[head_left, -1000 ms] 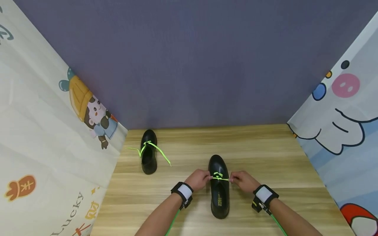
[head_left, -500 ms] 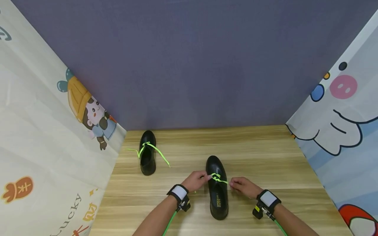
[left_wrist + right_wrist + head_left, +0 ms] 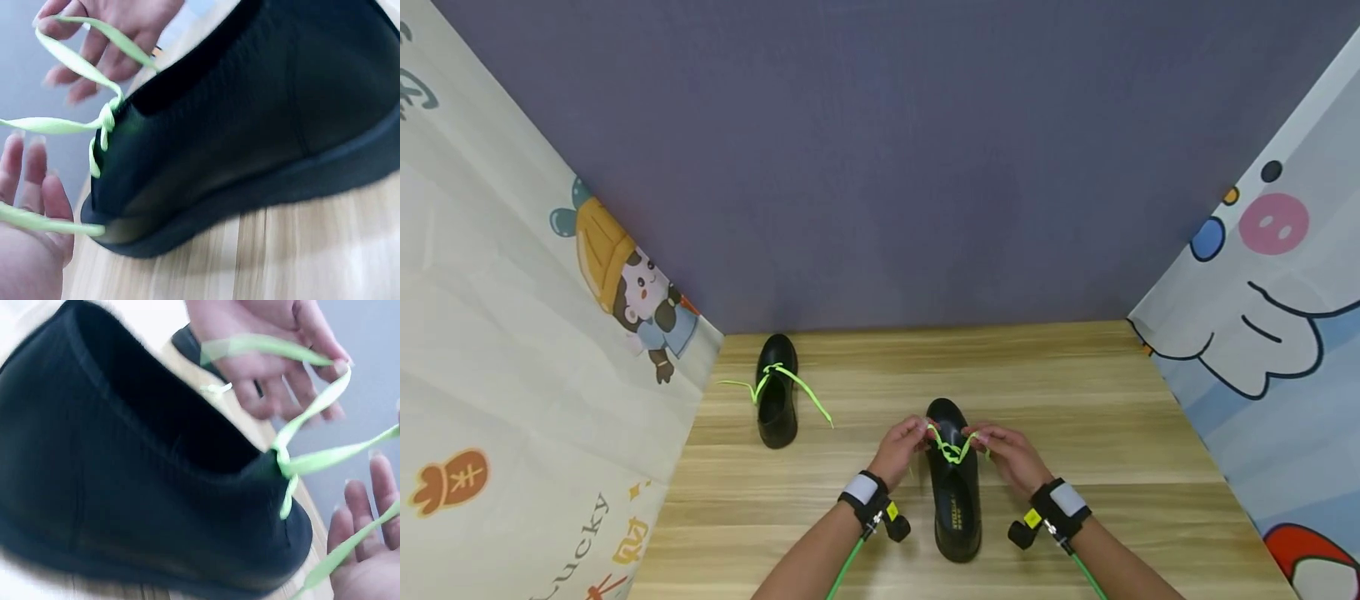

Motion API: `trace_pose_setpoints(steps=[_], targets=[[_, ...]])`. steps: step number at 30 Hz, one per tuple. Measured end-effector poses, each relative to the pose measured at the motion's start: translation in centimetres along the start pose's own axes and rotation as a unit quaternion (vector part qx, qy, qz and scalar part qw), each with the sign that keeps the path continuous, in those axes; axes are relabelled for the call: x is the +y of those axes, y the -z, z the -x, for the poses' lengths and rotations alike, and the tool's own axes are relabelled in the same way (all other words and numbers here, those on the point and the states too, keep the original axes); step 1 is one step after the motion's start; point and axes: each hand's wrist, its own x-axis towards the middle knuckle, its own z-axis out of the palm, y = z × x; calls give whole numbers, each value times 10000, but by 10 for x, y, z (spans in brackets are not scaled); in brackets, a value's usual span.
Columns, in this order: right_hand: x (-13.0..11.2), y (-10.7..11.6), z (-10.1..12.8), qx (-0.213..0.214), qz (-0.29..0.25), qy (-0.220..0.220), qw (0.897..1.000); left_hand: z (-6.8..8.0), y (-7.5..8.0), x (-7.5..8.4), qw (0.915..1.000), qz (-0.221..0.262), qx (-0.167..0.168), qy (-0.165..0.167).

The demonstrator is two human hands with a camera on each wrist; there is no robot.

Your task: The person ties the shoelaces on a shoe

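At the left of the wooden surface we see one black shoe standing well apart, toe toward twelve o'clock, its loose laces trailing toward eight and five.

Next comes the left hand, at about ten o'clock from the knot on the second shoe. Its fingers are narrow, pinching a folded strand of the yellow-green lace; the right wrist view shows this pinch, with the tail hanging across the palm. From these fingers we find the knot toward four or five o'clock.

In the middle stands the second shoe, sole down, between the hands. Its long axis runs almost twelve to six, the toe leaning slightly toward eleven, the heel nearest us. The knot sits at the front of its opening.

To the right, the right hand lies at two o'clock from the knot, fingers likewise narrow on the opposite strand, which the left wrist view shows folded at the fingertips. From them the knot lies toward seven or eight. We judge the key relation to be this V, opening toward twelve, with the knot at its foot; the right fingers look marginally nearer, though we cannot be sure.
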Motion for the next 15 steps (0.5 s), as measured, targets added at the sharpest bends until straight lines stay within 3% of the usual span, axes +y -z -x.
trace_pose_setpoints(steps=[7, 11, 15], targets=[[9, -13, -7, 593, -616, 7, 9963, -4, -11, -3, 9995, 227, 113, -189], [15, -17, -9, 999, -507, -62, 9937, -6, -14, -6, 9992, 199, 129, -319], [20, -23, -11, 1490, -414, -284, 9876, -9, -16, -11, 9978, 470, 365, -298]])
